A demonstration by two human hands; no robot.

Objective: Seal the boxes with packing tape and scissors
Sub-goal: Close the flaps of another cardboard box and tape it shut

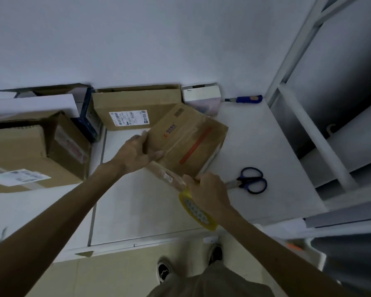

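Centre frame: my left hand (135, 153) braces the box (189, 138) flat-fingered on the table (137, 211), my right hand (206, 189) grips the tape roll (196, 211) at the box's lower corner, and the scissors (251, 181) lie just right of that hand, blades pointing toward it.

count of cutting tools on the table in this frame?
2. Blue-handled scissors lie just right of the right hand; a blue-handled knife lies at the back wall, right of the white box. More could be hidden from view.
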